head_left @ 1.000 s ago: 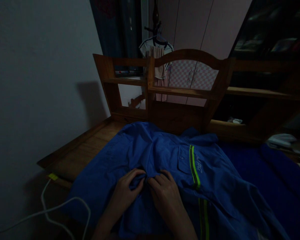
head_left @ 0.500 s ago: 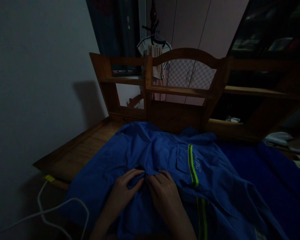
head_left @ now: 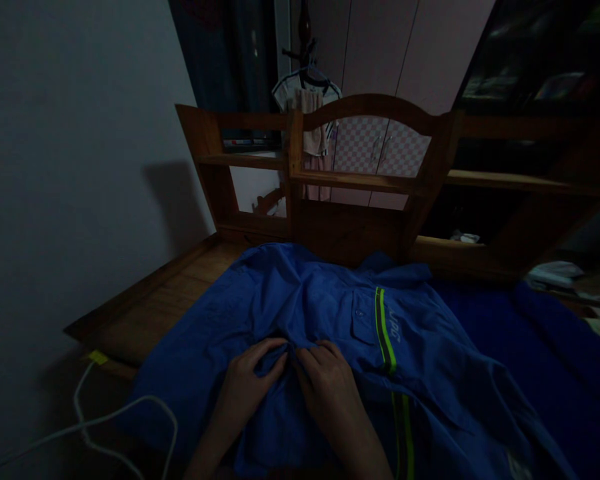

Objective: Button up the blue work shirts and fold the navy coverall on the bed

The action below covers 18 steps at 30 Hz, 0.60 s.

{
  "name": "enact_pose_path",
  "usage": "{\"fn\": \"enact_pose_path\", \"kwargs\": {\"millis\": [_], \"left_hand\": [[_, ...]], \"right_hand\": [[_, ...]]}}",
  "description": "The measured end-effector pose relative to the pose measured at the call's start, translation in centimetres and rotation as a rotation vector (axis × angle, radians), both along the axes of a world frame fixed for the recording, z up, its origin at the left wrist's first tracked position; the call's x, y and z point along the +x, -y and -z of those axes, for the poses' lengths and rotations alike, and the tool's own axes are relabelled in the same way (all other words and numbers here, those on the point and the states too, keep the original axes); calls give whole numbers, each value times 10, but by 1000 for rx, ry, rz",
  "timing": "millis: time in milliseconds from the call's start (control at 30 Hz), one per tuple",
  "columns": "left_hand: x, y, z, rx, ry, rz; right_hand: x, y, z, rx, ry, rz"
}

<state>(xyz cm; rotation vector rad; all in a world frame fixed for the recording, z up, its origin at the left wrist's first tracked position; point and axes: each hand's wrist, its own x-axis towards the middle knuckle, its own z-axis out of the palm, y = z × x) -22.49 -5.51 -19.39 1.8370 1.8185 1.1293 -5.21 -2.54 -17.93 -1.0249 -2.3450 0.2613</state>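
Currently, L hand [head_left: 254, 375] and R hand [head_left: 327, 377] pinch adjacent folds of blue fabric jacket w/ yellow-green stripes [head_left: 320, 293], spread wide; far edge nr brown wooden headboard [head_left: 347, 230], wooden boards [head_left: 180, 280] exposed betw. L edge and grey wall [head_left: 80, 167].

I grip a blue jacket [head_left: 325, 307] that lies in folds on the wooden bed [head_left: 175, 287]. Left of the jacket I see bare tan bed surface; right of it lies a darker blue cloth [head_left: 510, 347]. Beyond the jacket, rightward, a small pale item [head_left: 464, 237] rests on the headboard's [head_left: 355, 223] low ledge.
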Motion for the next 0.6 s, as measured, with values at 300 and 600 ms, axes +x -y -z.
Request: {"fn": "enact_pose_path", "kwargs": {"millis": [300,600], "left_hand": [[2,0,-1,14,19,-5],[-2,1,0,-11,30,15]], "right_hand": [[0,1,0,-9,-4,2],[1,0,-1,-68,-1,0]]}}
